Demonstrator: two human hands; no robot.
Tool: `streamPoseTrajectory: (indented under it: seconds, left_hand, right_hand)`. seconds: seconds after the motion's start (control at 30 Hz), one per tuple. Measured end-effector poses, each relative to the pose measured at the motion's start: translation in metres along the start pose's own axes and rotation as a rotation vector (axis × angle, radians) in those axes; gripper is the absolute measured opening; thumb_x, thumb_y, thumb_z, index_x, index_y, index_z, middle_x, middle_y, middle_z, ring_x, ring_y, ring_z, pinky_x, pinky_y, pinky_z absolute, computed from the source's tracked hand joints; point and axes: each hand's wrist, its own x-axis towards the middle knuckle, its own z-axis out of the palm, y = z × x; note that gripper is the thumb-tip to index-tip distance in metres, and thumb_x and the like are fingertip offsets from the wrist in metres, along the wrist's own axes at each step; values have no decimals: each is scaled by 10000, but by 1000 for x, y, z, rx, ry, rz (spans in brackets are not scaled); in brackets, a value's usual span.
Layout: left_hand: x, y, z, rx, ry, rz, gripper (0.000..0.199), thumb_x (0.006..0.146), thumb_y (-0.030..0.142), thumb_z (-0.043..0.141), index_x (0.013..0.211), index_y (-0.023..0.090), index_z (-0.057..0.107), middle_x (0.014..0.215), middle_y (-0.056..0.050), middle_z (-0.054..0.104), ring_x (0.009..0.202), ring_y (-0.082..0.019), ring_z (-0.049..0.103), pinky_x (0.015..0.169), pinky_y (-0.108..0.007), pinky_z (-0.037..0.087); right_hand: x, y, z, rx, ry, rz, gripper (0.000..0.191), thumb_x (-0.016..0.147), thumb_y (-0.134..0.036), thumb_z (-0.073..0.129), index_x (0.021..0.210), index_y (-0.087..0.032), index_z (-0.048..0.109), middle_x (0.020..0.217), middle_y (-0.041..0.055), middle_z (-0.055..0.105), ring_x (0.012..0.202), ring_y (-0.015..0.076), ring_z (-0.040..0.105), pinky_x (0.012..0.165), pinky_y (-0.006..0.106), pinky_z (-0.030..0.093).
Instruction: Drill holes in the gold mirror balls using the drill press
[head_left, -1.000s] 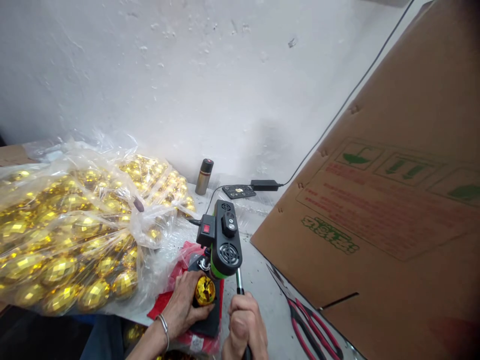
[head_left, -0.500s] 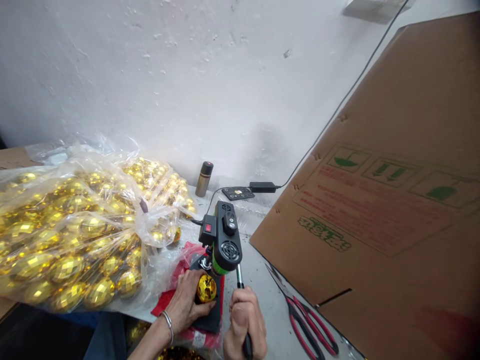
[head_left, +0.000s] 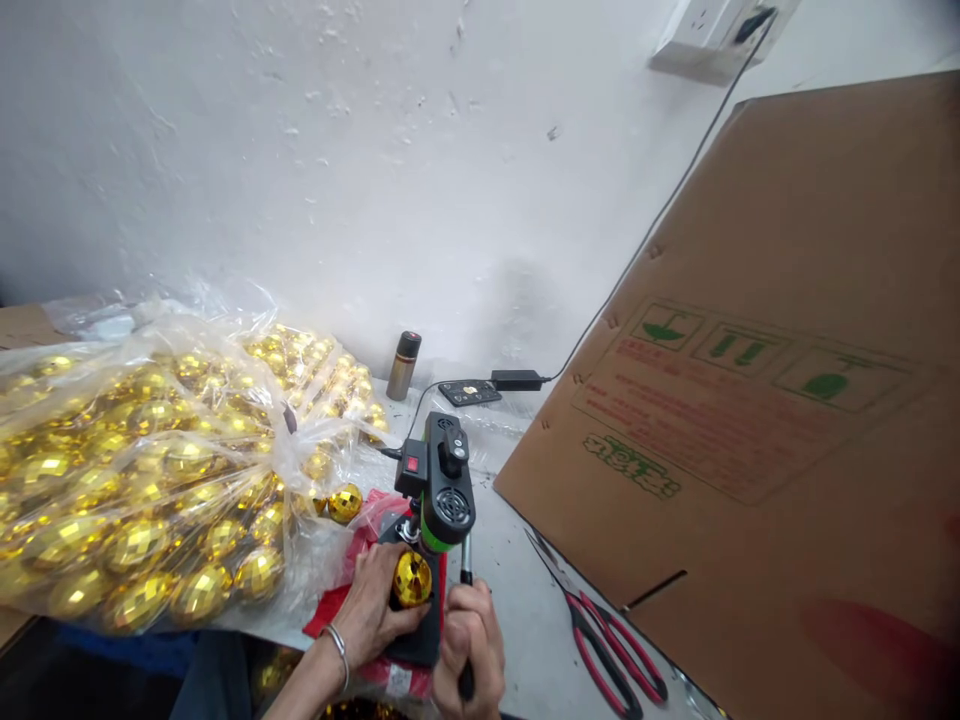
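Observation:
My left hand (head_left: 375, 605) holds a shiny gold mirror ball (head_left: 412, 579) between thumb and fingers, on the dark base (head_left: 421, 640) of a small bench drill press (head_left: 451, 495). The press head, black with a green band, sits just above and behind the ball; whether its bit touches the ball is hidden. My right hand (head_left: 472, 645) is wrapped around the black grip of the press's lever (head_left: 466, 560), to the right of the base. Red cloth or plastic (head_left: 328, 608) lies under the base.
Clear plastic bags of gold balls (head_left: 150, 470) fill the left side. A loose gold ball (head_left: 345, 503) lies beside them. Red-handled scissors (head_left: 600, 640) lie right, before a large cardboard box (head_left: 750, 400). A spray can (head_left: 404, 365), power adapter (head_left: 517, 380) and cord stand behind.
My right hand and the lever have shifted slightly left toward the press. My left hand keeps the ball in place. The view has tilted a little, showing more of the wall socket.

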Motion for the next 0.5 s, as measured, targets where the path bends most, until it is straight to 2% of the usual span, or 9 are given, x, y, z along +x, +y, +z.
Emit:
streamPoseTrajectory:
  seconds: [0.07, 0.17, 0.23, 0.27, 0.33, 0.4, 0.43, 0.5]
  left_hand:
    - [2, 0, 1, -4, 5, -3, 511, 777, 334, 774, 1255, 190, 664, 1196, -148, 735, 1122, -380, 656, 1027, -585, 492]
    - [0, 1, 2, -15, -6, -14, 540, 762, 298, 783, 1279, 195, 665, 1218, -150, 735, 1146, -385, 658, 1049, -592, 494]
    - [-9, -2, 2, -26, -14, -9, 592, 747, 255, 793, 1321, 197, 658, 1268, -162, 726, 1186, -390, 653, 1071, -593, 495]
    - [-16, -5, 2, -26, -18, -1, 626, 743, 242, 803, 1349, 207, 651, 1299, -164, 720, 1213, -394, 647, 1086, -595, 493]
    - [-32, -13, -1, -14, -31, 29, 736, 711, 290, 872, 1405, 238, 632, 1358, -166, 707, 1272, -416, 628, 1117, -610, 482]
    - [-45, -20, -9, -8, -42, 78, 899, 643, 424, 948, 1456, 255, 604, 1415, -177, 689, 1313, -448, 615, 1130, -619, 488]
    - [-46, -21, -15, -11, -25, 100, 927, 655, 492, 940, 1478, 251, 587, 1441, -185, 677, 1327, -451, 615, 1132, -609, 501]
    - [-37, -19, -31, -4, 96, 119, 736, 849, 533, 774, 1492, 239, 570, 1482, -182, 654, 1355, -409, 619, 1140, -562, 522]
  right_hand:
    - [5, -2, 2, -10, 46, -12, 342, 1069, -136, 387, 750, -221, 473, 704, -39, 550, 607, 101, 529, 740, 290, 509]
    - [34, -12, -2, 30, 107, 85, 336, 1048, -83, 388, 748, -225, 446, 673, -48, 477, 567, 90, 457, 564, 232, 408]
    - [61, -21, -9, 55, -34, 191, 295, 1047, -111, 434, 782, -221, 501, 663, -52, 471, 543, 85, 447, 489, 220, 353]
    - [73, -24, -12, 71, -90, 206, 308, 1048, -138, 459, 754, -225, 480, 648, -53, 465, 533, 87, 448, 478, 221, 351]
    - [88, -28, -18, 71, -113, 230, 327, 1054, -150, 462, 736, -227, 462, 634, -55, 448, 524, 86, 444, 479, 218, 355]
    - [88, -29, -19, 78, -102, 223, 317, 1056, -136, 453, 752, -225, 474, 644, -51, 457, 531, 86, 451, 494, 216, 366]
    - [84, -28, -18, 87, -98, 208, 304, 1054, -129, 451, 767, -222, 488, 656, -47, 469, 537, 87, 458, 498, 216, 369]
    - [72, -28, -15, 99, -74, 206, 284, 1050, -118, 459, 788, -219, 502, 676, -42, 486, 542, 86, 461, 503, 221, 370]
